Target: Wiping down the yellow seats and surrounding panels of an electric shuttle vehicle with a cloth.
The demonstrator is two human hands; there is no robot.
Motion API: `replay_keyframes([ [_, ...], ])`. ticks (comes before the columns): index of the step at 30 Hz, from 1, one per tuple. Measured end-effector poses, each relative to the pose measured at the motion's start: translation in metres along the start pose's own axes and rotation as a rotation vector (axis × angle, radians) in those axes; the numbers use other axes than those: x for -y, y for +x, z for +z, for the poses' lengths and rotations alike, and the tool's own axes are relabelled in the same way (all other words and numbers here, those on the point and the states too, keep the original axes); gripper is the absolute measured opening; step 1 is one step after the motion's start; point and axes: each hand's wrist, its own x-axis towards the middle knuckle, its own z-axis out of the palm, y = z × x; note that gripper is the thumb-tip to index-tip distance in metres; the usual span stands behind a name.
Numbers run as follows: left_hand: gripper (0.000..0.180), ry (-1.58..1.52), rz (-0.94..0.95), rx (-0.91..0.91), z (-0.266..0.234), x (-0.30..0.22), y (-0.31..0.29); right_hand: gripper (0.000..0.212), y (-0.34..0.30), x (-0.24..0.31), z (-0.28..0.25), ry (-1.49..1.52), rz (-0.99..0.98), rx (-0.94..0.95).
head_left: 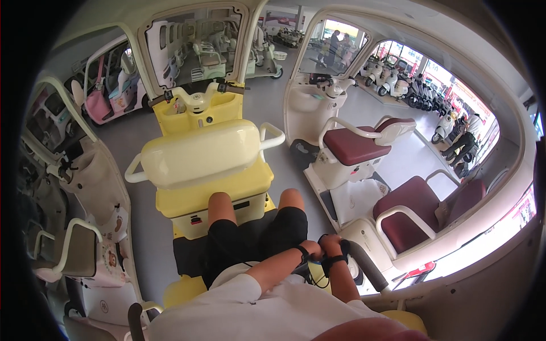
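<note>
Armrest [367,266], dark, textured, at R side: looked firm, prob. non-slip, fixed; best held mid-length. Saw R hand [330,245] just beside upper end, together w/ L hand [310,250]; couldn't tell what, if anything, gripped. Faced yellow seat [213,190].

Site: vehicle showroom, scooter-shop type. Landmark: pale-yellow moulded seat [200,154]. Right of it: cream open-sided vehicle with maroon padded seats [340,170]; beyond that, ranks of parked cream and black scooters [385,80]. Left of landmark: pink-and-white cabin vehicle [101,107]. Smooth grey floor [267,102] behind.
</note>
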Motion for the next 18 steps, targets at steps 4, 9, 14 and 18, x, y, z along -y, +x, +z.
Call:
replay_keyframes([
  [4, 0.042, 0.091, 0.302, 0.020, -0.054, -0.088, -0.083, 0.025, -0.082, -0.035, -0.136, 0.331, -0.106, -0.029],
  [9, 0.036, -0.005, 0.307, -0.059, -0.106, -0.100, -0.100, 0.036, -0.111, -0.096, -0.166, 0.618, 0.109, -0.123],
  [14, 0.044, -0.248, 0.382, -0.246, -0.069, -0.060, -0.051, 0.036, -0.130, -0.106, -0.143, 0.950, 0.116, -0.069],
  [18, 0.046, -0.143, 0.200, -0.206, -0.058, -0.051, -0.053, 0.038, -0.125, -0.074, -0.129, 0.802, 0.111, -0.351],
])
